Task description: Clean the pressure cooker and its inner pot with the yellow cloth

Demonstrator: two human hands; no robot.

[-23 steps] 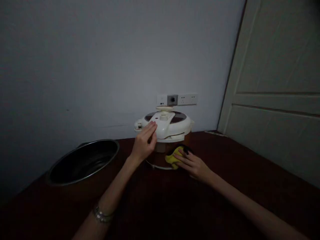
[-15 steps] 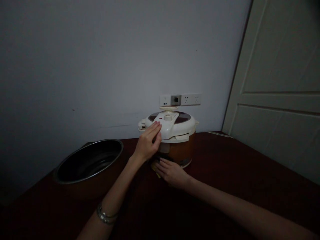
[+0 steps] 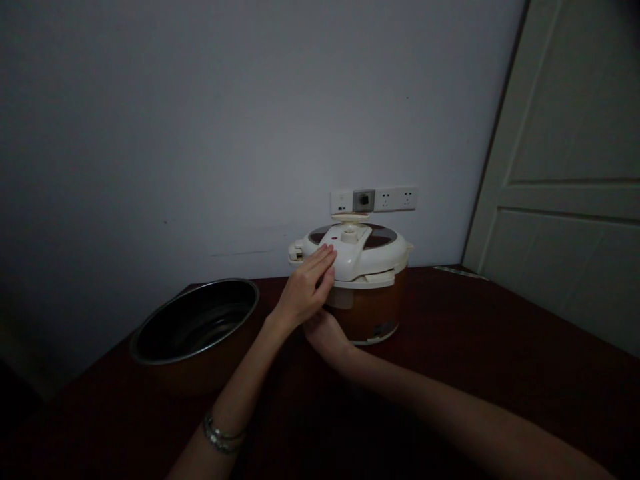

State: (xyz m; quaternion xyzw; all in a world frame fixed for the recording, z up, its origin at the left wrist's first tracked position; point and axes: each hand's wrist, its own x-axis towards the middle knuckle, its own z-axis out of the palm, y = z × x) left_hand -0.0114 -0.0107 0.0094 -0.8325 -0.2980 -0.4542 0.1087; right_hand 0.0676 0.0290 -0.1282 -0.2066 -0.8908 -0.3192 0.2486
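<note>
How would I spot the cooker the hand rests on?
Find the white socket strip on the grey wall. Right below it, on the dark red table, stands the cooker. Its white lid and orange-brown body set it apart from the bare metal pot to its left.

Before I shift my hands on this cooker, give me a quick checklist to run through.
1. Left hand steadying: ok, it lies flat on the left edge of the lid.
2. Lid seated: ok, it looks level on the cooker.
3. Right hand grip: cannot tell, it is low at the cooker's left side, partly hidden by the left hand.
4. Power off: cannot tell, something dark sits in the wall socket behind the cooker, and no cord shows.
5. Metal pot out of the way: ok, it stands apart to the left on the table.
</note>
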